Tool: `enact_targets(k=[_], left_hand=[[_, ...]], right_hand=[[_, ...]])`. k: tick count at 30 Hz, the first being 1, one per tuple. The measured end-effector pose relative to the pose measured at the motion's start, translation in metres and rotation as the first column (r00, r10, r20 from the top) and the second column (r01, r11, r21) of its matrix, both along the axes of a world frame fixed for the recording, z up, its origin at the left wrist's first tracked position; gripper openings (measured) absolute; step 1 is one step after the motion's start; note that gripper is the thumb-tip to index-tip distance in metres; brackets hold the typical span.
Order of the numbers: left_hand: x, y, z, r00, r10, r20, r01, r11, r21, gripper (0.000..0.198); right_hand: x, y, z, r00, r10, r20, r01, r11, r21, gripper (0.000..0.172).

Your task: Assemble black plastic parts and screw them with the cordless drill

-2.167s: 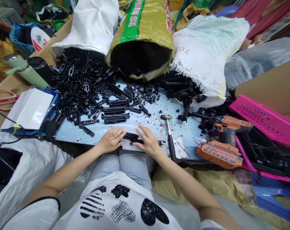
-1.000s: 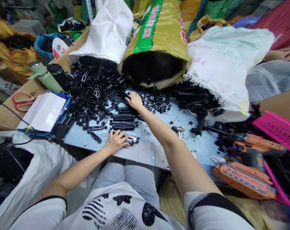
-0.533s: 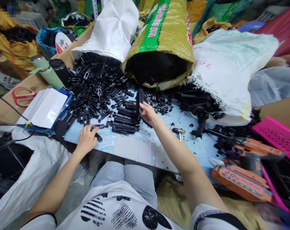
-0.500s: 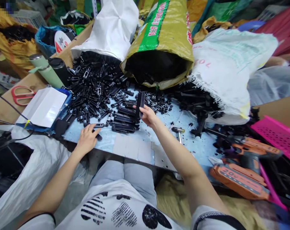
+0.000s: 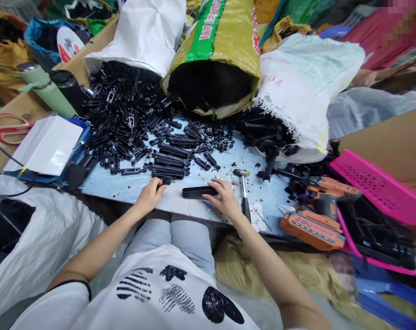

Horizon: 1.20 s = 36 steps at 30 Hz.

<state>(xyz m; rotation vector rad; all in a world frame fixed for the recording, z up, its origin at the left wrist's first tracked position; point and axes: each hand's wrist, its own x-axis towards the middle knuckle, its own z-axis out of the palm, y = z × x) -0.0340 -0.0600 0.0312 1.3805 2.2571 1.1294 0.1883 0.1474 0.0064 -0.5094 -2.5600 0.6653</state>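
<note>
My left hand (image 5: 148,196) pinches a small black plastic part (image 5: 166,181) near the table's front edge. To its right, my right hand (image 5: 226,198) holds one end of a long black plastic bar (image 5: 195,192) between thumb and fingers. The bar lies level over a pale cardboard pad (image 5: 180,204), pointing toward my left hand. Just behind the hands is a row of similar black bars (image 5: 170,160). A hammer (image 5: 243,192) with a dark handle rests right of my right hand.
A heap of small black parts (image 5: 122,123) spills from a white sack (image 5: 142,36). Beside it are an open yellow sack (image 5: 235,41) and another white sack (image 5: 304,87). An orange cordless drill (image 5: 318,220) and a pink basket (image 5: 380,188) stand right; scissors (image 5: 8,128) and bottles (image 5: 50,91) left.
My right hand has brought the black bar down from the row to the cardboard pad, turning it level. My left hand has moved right with a small black part.
</note>
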Motion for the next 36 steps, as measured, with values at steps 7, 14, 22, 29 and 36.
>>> enact_targets(k=[7, 14, 22, 29, 36], left_hand=[[0.023, 0.007, 0.003, 0.959, 0.083, 0.271, -0.108, 0.991, 0.078, 0.027], [0.02, -0.005, 0.008, 0.903, 0.136, 0.407, -0.208, 0.968, 0.137, 0.032], [0.031, 0.002, 0.013, 0.904, 0.07, 0.421, -0.147, 0.977, 0.153, 0.04], [0.038, 0.01, 0.022, 0.981, 0.004, 0.193, -0.045, 0.977, 0.208, 0.036], [0.05, 0.015, 0.032, 0.998, 0.071, 0.002, -0.066, 0.928, 0.367, 0.033]], right_hand=[[-0.058, -0.025, 0.01, 0.951, 0.073, 0.299, -0.17, 0.934, 0.313, 0.061], [-0.067, -0.042, 0.02, 0.899, 0.258, 0.354, -0.361, 0.894, 0.265, 0.048], [-0.076, -0.06, 0.021, 0.983, 0.168, 0.067, -0.143, 0.949, -0.282, 0.052], [-0.074, -0.067, 0.03, 0.974, 0.109, -0.199, -0.227, 0.493, -0.84, 0.061], [-0.064, -0.063, 0.039, 0.964, 0.165, -0.207, -0.259, 0.749, -0.61, 0.053]])
